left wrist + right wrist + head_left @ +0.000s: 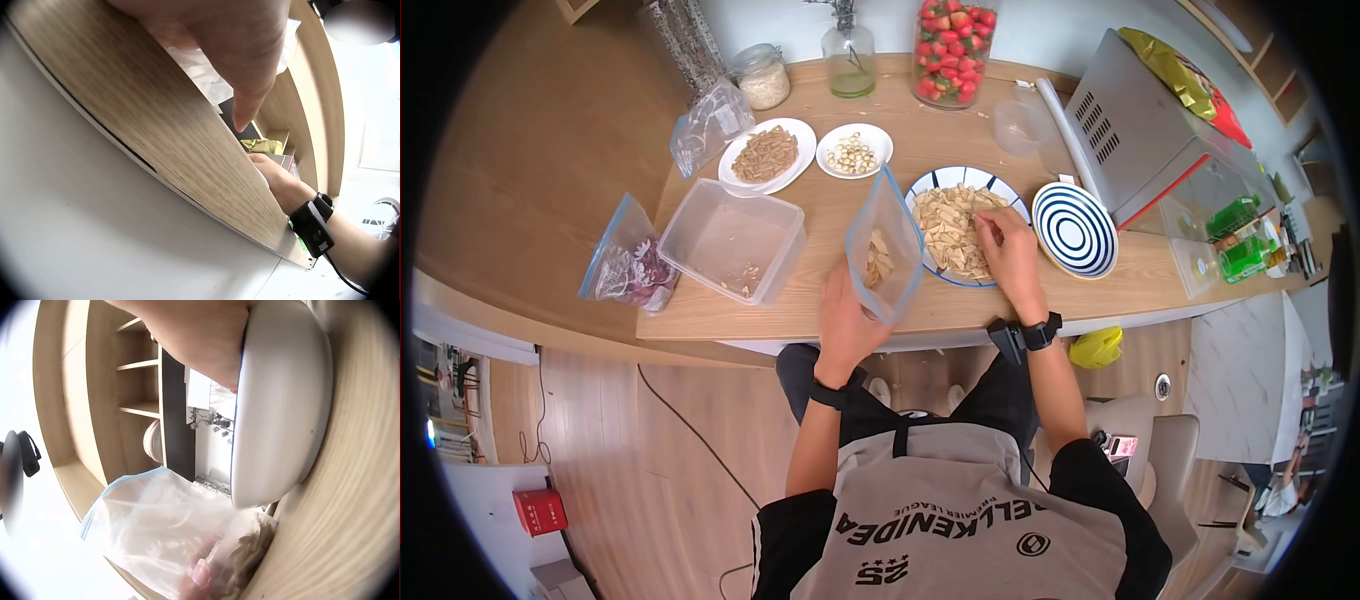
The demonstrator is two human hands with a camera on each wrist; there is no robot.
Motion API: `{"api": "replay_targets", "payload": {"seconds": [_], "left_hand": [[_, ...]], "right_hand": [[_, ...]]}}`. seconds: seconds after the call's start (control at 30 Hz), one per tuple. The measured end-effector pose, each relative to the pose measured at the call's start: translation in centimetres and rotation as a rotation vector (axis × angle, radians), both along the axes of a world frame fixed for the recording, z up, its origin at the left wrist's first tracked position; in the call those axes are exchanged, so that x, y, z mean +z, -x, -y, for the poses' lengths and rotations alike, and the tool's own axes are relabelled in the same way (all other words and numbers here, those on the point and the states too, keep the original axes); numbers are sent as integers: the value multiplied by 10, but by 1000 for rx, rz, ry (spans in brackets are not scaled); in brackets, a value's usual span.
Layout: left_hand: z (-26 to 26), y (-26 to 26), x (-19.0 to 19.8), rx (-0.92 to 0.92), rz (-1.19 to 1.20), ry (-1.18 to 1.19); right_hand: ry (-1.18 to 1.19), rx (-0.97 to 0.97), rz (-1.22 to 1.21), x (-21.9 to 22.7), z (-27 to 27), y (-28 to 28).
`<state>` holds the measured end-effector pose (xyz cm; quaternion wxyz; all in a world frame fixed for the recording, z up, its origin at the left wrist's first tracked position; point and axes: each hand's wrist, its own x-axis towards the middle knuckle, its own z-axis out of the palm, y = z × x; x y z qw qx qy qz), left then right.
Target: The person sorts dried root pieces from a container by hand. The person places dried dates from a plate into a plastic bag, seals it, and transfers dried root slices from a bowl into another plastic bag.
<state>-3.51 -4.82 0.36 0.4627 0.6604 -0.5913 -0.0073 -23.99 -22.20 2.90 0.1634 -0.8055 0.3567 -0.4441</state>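
Note:
My left hand (847, 318) grips a clear zip bag (887, 262) by its lower side, and its thumb shows against the plastic in the right wrist view. The bag stands upright with its blue-edged mouth spread, and some pale dried slices (878, 258) lie inside. To the right, my right hand (1010, 255) reaches over the rim of a blue-and-white bowl (915, 190) heaped with more of these slices. Its thumb and fingers are curled together, pinching at the heap; the slices between the fingertips are mostly hidden. The bowl's white outer wall (281, 406) fills much of the right wrist view.
Left of the bag stand a plastic tub (730, 245) with crumbs and a zip bag of dark pieces (635, 265). Behind are two white plates (808, 150) (880, 135) of food, jars and strawberries (953, 50). A striped plate (1076, 230) and a grey appliance (1125, 130) stand right.

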Motion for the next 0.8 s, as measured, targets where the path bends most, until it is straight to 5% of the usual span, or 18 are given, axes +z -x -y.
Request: {"api": "replay_targets", "payload": {"seconds": [0.2, 0.5, 0.57, 0.63, 0.8], "left_hand": [[-2, 0, 3, 19, 32, -12], [-2, -1, 2, -30, -6, -41], [0, 1, 7, -57, -23, -26], [0, 1, 11, -86, -68, -38], [-3, 0, 1, -1, 16, -19]], "right_hand": [[-177, -81, 106, 7, -6, 4], [265, 40, 862, 125, -64, 8], [286, 65, 856, 134, -72, 2], [275, 273, 336, 139, -72, -1], [16, 63, 67, 67, -13, -5]]}}
